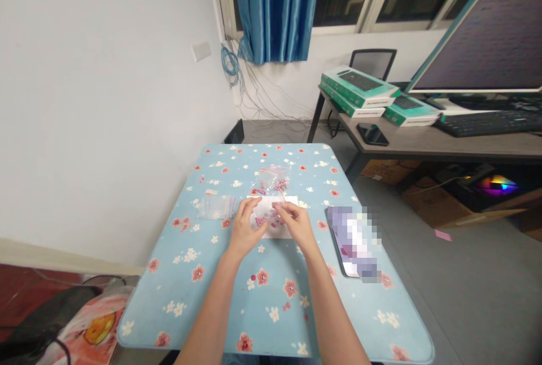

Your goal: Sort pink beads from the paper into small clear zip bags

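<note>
1. The clear bag [267, 207] of pink beads [259, 220] sits at frame centre; I judge it light, limp, slippery, best held by its edge.
2. My right grip [298, 223] pinches it; whether my left grip [244, 229] does, I cannot tell.
3. White paper [278, 232] lies beneath.

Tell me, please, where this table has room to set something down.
The table looks bare at near left, between its edge and the left forearm, and along its far edge, beyond the far clear bag. The middle is crowded: left hand, right hand, white sheet, left clear bag; a flat device sits right.
</note>
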Tool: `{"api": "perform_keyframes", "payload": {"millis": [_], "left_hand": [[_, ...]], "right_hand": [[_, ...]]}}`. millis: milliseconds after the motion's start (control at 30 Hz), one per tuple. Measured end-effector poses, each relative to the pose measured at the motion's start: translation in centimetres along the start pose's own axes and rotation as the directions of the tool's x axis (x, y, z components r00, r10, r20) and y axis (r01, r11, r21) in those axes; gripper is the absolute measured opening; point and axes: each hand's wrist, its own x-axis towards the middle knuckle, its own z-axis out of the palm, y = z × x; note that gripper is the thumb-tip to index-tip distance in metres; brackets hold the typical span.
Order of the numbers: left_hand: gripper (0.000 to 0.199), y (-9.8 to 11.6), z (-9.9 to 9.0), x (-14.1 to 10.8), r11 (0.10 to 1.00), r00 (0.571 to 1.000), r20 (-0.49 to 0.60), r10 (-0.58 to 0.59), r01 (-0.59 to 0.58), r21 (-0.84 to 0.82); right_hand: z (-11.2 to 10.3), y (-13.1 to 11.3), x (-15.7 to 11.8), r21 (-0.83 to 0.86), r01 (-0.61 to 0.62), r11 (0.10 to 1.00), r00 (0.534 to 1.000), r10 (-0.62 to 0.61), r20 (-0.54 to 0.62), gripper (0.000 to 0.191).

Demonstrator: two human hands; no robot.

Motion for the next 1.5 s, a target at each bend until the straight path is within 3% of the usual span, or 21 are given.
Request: {"api": "perform_keyframes", "payload": {"millis": [133, 267, 433, 567, 733, 900, 1033, 1200, 1367, 1500], "left_hand": [[0.055, 0.1, -0.1, 0.0, 0.999, 1.000, 0.022, -0.001, 0.002, -0.043], [0.053, -0.1, 0.0, 0.1, 0.984, 0.996, 0.015, -0.085, 0.086, -0.154], [0.059, -0.5, 0.3, 0.3, 0.889, 0.973, 0.024, -0.230, 0.220, -0.403], [0.058, -0.7, 0.1, 0.4, 0.818, 0.959, 0.037, -0.282, 0.260, -0.513], [0.059, -0.7, -0.4, 0.7, 0.745, 0.937, 0.029, -0.348, 0.295, -0.598], [0.060, -0.2, -0.9, 0.9, 0.598, 0.895, 0.038, -0.444, 0.328, -0.731], [0.059, 0.1, -1.3, 1.0, 0.559, 0.888, 0.045, -0.457, 0.326, -0.762], [0.060, 0.1, -1.6, 1.0, 0.552, 0.899, 0.062, -0.434, 0.320, -0.770], [0.063, 0.2, -1.6, 1.0, 0.529, 0.905, 0.079, -0.419, 0.313, -0.789], [0.067, 0.2, -1.6, 1.0, 0.476, 0.886, 0.101, -0.452, 0.336, -0.812]], "right_hand": [[-0.2, 0.4, 0.0, -0.010, -0.027, 1.000, 0.998, 0.028, 0.050, 0.032], [-0.1, 0.6, 0.1, 0.060, -0.067, 0.996, 0.996, 0.063, 0.064, 0.036], [0.2, 0.9, 0.1, 0.179, -0.114, 0.977, 0.990, 0.097, 0.100, 0.048], [0.6, 0.7, 0.0, 0.240, -0.170, 0.956, 0.980, 0.139, 0.139, 0.056], [0.7, 0.1, -0.2, 0.260, -0.209, 0.943, 0.973, 0.174, 0.150, 0.039], [0.4, -0.3, -0.3, 0.314, -0.218, 0.924, 0.964, 0.154, 0.216, 0.033], [0.3, -0.8, -0.4, 0.243, -0.231, 0.942, 0.963, 0.186, 0.194, 0.025], [0.4, -0.2, -0.3, 0.224, -0.173, 0.959, 0.973, 0.131, 0.189, 0.021], [0.7, 0.6, -0.2, 0.227, -0.136, 0.964, 0.975, 0.090, 0.201, 0.031], [1.3, 0.1, -0.4, 0.299, -0.164, 0.940, 0.968, 0.095, 0.231, 0.043]]}}
